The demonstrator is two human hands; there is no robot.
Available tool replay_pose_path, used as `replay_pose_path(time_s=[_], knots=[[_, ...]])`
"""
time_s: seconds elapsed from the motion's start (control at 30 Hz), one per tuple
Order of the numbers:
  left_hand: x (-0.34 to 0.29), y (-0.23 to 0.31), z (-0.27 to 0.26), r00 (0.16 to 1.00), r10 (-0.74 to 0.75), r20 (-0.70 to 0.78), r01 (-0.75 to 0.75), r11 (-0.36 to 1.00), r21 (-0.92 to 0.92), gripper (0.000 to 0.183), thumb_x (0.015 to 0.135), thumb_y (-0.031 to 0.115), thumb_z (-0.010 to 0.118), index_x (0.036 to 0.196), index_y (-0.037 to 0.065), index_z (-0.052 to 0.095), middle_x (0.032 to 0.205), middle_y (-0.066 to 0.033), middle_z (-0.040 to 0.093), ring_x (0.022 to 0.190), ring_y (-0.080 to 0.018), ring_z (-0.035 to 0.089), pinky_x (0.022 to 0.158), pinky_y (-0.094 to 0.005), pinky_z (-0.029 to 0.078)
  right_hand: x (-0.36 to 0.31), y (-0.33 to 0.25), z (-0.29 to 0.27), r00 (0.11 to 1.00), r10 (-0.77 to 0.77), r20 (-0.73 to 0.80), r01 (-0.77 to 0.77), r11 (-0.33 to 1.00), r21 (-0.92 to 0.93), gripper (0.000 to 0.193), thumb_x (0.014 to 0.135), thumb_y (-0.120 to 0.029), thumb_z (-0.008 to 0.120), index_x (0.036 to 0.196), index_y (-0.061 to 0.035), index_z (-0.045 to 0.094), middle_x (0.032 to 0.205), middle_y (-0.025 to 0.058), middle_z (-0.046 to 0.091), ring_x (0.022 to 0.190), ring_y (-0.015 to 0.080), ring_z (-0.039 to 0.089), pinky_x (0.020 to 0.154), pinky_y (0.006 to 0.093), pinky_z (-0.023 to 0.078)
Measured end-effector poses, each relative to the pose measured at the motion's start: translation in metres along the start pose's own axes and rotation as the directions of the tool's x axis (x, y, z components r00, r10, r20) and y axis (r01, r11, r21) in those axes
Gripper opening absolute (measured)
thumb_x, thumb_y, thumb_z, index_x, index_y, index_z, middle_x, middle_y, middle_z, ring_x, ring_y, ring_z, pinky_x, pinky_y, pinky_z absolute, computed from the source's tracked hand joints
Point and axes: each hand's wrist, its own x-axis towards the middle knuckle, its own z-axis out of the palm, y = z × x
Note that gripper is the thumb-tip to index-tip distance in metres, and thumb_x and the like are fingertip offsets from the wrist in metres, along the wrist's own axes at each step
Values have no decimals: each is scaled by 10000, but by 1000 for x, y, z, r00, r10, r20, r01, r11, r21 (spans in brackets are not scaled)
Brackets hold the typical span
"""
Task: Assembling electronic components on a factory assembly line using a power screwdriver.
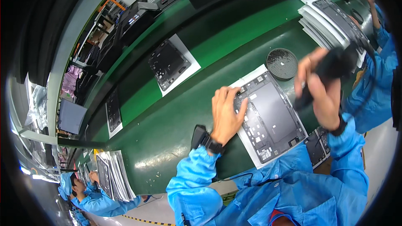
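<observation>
Black tool (pixel 335 63) sits grasped in the right hand (pixel 325 96); just right of the loosely spread left hand (pixel 227 115) lies a dark panel (pixel 273 109), probably light, stiff, fragile, best held by its edges.

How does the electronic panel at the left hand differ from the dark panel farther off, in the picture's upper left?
The near panel looks mostly grey with many pale patches; the far panel looks nearly black.
The left hand reaches over the near panel's edge, while no hand is at the far panel.
The near panel appears larger in view than the far panel.
Both lie flat on white sheets.
</observation>
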Motion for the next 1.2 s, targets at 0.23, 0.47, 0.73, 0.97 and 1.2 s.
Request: replay_pose_path(time_s=[0.23, 0.47, 0.73, 0.97, 1.2], knots=[[10, -31, 38, 994, -103, 48, 109, 985, -131, 213, 783, 35, 779, 977, 9, 694, 922, -118, 629, 867, -289, 591, 780, -381, 483, 69, 77, -49, 976, -93, -198, 101, 994, 33, 204, 1046, -181, 589, 1181, -36, 541, 704, 0, 540, 545, 67, 496, 507, 238, 409], [6, -40, 44, 992, -115, 53, 123, 975, -185, 226, 765, 18, 800, 976, 12, 718, 933, -120, 659, 867, -280, 606, 762, -361, 499, 81, 122, -62, 964, -97, -247, 95, 995, -22, 236, 1042, -243, 606, 947, -38, 540, 638, 9, 538, 482, 72, 489, 468, 237, 420], [9, -41, 46, 987, -142, 77, 154, 971, -184, 251, 751, 2, 800, 986, 19, 714, 932, -118, 650, 885, -283, 600, 767, -364, 495, 84, 136, -67, 957, -70, -281, 68, 998, -15, 239, 1037, -250, 625, 985, -29, 551, 619, 9, 523, 470, 73, 475, 450, 237, 406], [9, -41, 47, 985, -150, 84, 163, 969, -184, 249, 759, 5, 795, 991, 22, 705, 931, -120, 647, 882, -287, 593, 772, -374, 486, 85, 137, -62, 956, -92, -277, 77, 995, -66, 261, 1039, -268, 622, 963, -28, 553, 614, 10, 517, 470, 74, 469, 450, 239, 403], [8, -40, 46, 984, -155, 83, 168, 968, -188, 251, 758, 2, 798, 991, 21, 705, 932, -119, 648, 889, -282, 596, 779, -366, 487, 85, 139, -64, 961, -85, -263, 68, 995, -74, 275, 1040, -278, 622, 955, -24, 560, 612, 8, 512, 470, 72, 466, 450, 238, 402]])
